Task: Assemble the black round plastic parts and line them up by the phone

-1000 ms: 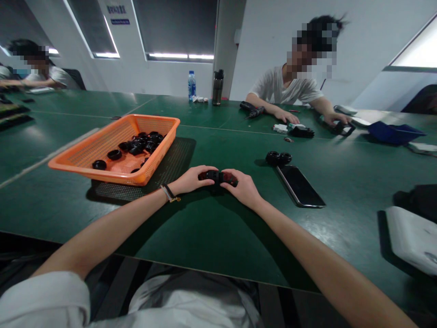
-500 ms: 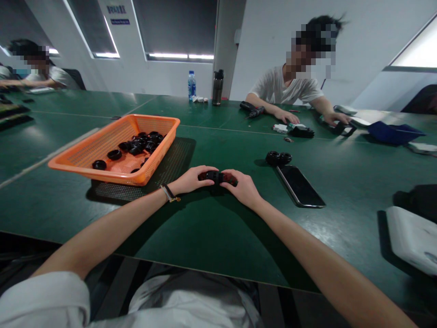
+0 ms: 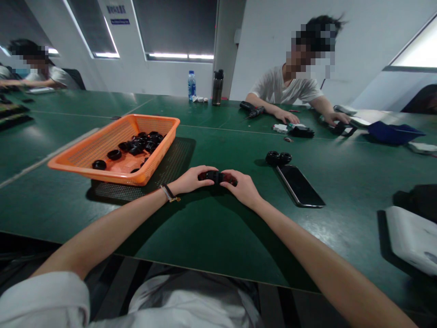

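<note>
Both my hands rest on the green table (image 3: 211, 228) and grip one small dark red and black part (image 3: 217, 176) between them. My left hand (image 3: 193, 180) closes on its left end, with a bracelet at the wrist. My right hand (image 3: 241, 187) closes on its right end. Most of the part is hidden by my fingers. An orange mesh basket (image 3: 85, 157) with several black ring-shaped parts (image 3: 138, 145) stands to the left of my hands. Two more black rings (image 3: 278, 158) lie to the right, beside a dark phone (image 3: 299, 186).
A person across the table has hands on small parts (image 3: 300, 131) near a black screwdriver (image 3: 251, 110). Two bottles (image 3: 205, 87) stand at the far edge. A blue tray (image 3: 392, 133) and a white object (image 3: 413, 237) lie at the right. Another person sits far left.
</note>
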{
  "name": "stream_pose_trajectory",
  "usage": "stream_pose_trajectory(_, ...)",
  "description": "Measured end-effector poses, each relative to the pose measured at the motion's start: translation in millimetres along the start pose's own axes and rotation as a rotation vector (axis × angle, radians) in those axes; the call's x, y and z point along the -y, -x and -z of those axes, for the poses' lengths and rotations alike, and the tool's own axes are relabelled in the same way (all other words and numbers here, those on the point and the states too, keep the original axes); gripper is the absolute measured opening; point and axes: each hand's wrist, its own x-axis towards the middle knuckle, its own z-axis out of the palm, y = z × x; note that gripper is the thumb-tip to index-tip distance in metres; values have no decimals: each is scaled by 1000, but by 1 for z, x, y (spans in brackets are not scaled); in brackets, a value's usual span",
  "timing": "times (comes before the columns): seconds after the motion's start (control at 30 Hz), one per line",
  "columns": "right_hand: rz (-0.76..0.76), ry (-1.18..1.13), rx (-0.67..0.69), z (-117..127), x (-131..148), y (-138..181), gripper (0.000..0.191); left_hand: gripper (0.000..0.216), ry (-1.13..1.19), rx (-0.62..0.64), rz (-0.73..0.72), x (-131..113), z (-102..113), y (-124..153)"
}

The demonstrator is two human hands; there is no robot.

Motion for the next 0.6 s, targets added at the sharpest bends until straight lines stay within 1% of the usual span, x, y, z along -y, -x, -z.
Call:
stream_pose_trajectory(0.27, -5, 18, 11, 2, 3, 0, 23, 41, -2, 3, 4, -1, 1, 0)
stream_pose_trajectory(0.47, -5, -1, 28, 4, 6, 1, 29, 41, 8, 4, 8, -1, 1, 0)
stream_pose_trajectory(0.6, -16, -3, 30, 4, 7, 1, 27, 42, 8, 4, 4, -1, 0, 0)
